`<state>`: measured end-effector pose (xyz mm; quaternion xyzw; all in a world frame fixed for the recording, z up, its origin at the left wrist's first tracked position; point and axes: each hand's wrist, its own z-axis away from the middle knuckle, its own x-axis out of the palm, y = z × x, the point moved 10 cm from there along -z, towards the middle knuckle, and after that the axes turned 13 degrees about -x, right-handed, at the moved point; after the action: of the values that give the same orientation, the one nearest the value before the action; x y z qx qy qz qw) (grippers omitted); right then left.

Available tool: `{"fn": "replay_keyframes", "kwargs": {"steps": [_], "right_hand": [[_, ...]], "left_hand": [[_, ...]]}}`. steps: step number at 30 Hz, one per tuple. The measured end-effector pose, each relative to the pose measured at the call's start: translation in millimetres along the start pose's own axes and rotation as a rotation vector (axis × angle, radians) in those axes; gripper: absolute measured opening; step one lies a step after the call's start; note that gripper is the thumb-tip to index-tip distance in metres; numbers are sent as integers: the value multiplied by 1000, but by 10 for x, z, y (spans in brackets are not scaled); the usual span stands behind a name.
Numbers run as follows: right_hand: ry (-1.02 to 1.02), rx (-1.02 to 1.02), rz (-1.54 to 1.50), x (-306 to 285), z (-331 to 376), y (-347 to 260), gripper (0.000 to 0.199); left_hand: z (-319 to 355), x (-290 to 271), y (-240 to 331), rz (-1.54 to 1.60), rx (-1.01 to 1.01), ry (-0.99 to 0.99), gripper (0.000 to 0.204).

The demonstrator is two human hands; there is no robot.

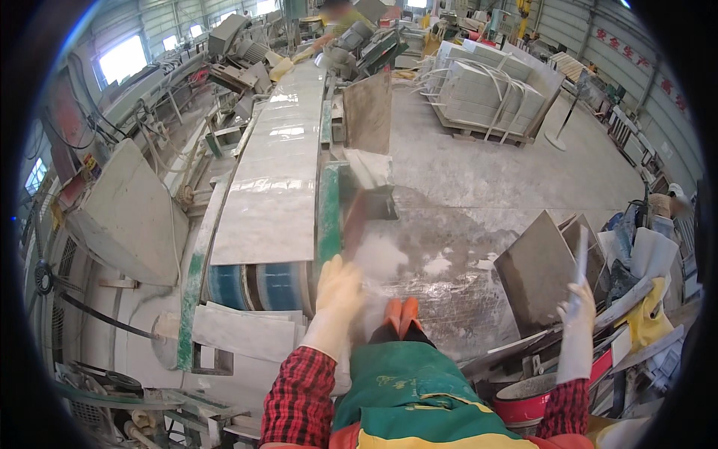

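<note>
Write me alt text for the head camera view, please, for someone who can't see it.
A person's gloved right hand holds up a thin, pale strip, while the gloved left hand is by the green rail of a conveyor bearing shiny, pale slabs. Strapped white blocks stand stacked farther back in the workshop.

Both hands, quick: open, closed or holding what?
Left hand: by the green rail; grip cannot be told.
Right hand: closed on a thin pale strip.
</note>
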<state>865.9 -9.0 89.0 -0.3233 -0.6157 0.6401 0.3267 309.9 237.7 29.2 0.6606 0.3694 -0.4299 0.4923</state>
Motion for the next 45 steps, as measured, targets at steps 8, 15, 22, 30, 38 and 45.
{"fn": "replay_keyframes", "kwargs": {"steps": [8,15,22,30,38,45], "right_hand": [[-874,-291,145,3225,705,-169,68],[-1556,-1190,714,4942,2997,-820,63],[-1509,-1375,461,4982,3182,-565,63],[-934,-518,469,2962,371,568,60],[-319,-338,602,16,-631,915,50],[-91,-241,722,-1369,-605,1362,55]], "left_hand": [[34,-294,-213,1493,-559,-105,60],[369,-512,-766,2252,-711,126,41],[1081,-453,-1916,2051,-1039,604,32],[1228,131,-2672,1958,-1258,674,24],[999,115,-2671,2031,-1226,721,32],[949,-28,-2549,1983,-1200,841,25]]}}
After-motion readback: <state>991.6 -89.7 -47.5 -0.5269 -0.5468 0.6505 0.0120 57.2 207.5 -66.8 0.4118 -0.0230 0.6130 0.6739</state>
